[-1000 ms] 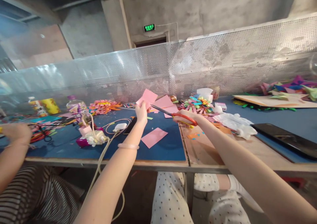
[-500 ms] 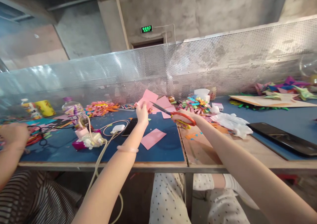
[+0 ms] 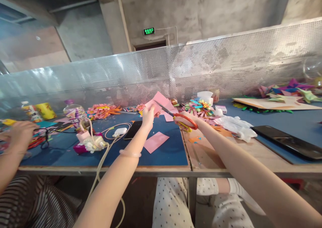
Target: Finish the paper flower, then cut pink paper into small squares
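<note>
My left hand (image 3: 148,116) is raised over the blue mat and pinches a sheet of pink paper (image 3: 158,102). My right hand (image 3: 185,118) grips orange-handled scissors (image 3: 176,114), whose blades point up and left into that paper. Another pink sheet (image 3: 156,141) lies flat on the blue mat (image 3: 166,152) just below my left wrist. A pink bangle sits on my left forearm.
A co-worker's hand (image 3: 20,134) works at the far left beside bottles and paper scraps. A phone (image 3: 132,129), a charger with cable (image 3: 118,131), paper flowers (image 3: 198,106), white tissue (image 3: 235,124) and a black tablet (image 3: 289,141) lie around. A perforated metal screen (image 3: 226,63) closes the back.
My left hand turned the pink paper and shifted slightly right. The scissors' blades moved further into the sheet. The co-worker's hand rose a little.
</note>
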Demonstrator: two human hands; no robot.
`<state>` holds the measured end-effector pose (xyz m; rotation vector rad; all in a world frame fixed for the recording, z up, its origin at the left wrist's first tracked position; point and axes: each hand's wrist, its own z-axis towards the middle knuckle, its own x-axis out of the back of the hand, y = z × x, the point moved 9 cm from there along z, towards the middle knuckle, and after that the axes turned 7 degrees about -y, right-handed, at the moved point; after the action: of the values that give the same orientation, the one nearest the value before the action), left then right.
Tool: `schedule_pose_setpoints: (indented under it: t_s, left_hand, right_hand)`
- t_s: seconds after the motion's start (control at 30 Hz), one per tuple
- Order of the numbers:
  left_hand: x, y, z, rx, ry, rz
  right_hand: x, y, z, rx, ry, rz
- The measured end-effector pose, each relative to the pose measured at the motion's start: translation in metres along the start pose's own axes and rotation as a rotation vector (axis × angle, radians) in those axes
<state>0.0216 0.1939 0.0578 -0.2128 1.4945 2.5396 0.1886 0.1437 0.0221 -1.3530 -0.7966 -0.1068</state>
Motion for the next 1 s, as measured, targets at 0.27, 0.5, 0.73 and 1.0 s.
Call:
schedule_pose_setpoints:
  t_s: [0.27,0.5,0.73,1.0]
  left_hand:
    - [0.000,-0.007,0.001,0.015,-0.017,-0.010]
    - [-0.004,-0.005,0.001,-0.005,-0.046,-0.014]
    - [-0.002,-0.005,0.001,-0.028,-0.044,-0.018]
    - [0.000,-0.008,0.003,-0.004,-0.046,-0.015]
  right_hand:
    - [0.000,0.001,0.002,-0.009,0.083,-0.015]
    - [0.000,0.006,0.007,-0.046,0.110,-0.054]
    - [-0.003,-0.001,0.004,-0.041,0.071,-0.089]
    - [-0.009,-0.004,0.001,0.002,-0.003,-0.091]
